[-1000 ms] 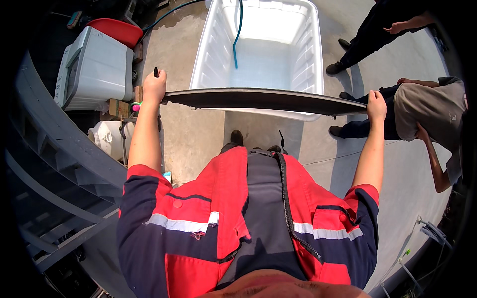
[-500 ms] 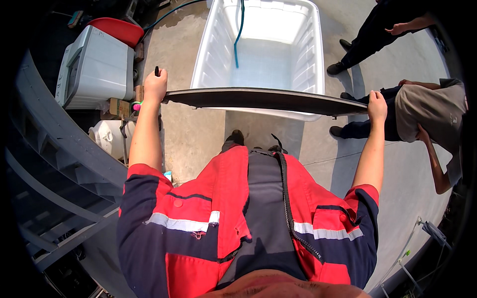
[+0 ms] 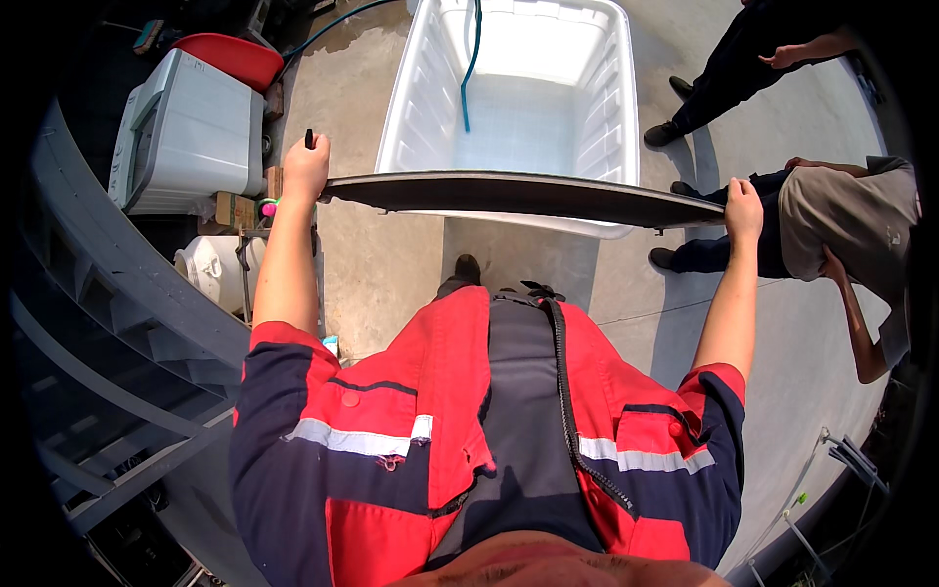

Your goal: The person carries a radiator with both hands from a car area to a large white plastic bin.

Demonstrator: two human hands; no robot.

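Note:
A wide, thin, dark panel (image 3: 528,199) is stretched between my two hands at arm's length, seen nearly edge-on. My left hand (image 3: 305,171) is closed around its left end, and a short black piece sticks up from that fist. At the other end, my right hand (image 3: 743,210) grips the panel's right edge. Beyond the panel stands a large white plastic tub (image 3: 608,108), its near wall partly hidden by the panel. Water (image 3: 514,127) lies in the tub's bottom, and a green hose (image 3: 468,93) hangs down into it.
Two people stand at the right, one in a grey-brown shirt (image 3: 841,220), the other in dark trousers (image 3: 724,78). At the left are a white washing machine (image 3: 201,127), a red basin (image 3: 235,61), a white jug (image 3: 217,269) and grey metal stairs (image 3: 127,293).
Both hands and the panel keep their place. Down by my waist, the black strap end has dropped, and less of my right shoe shows.

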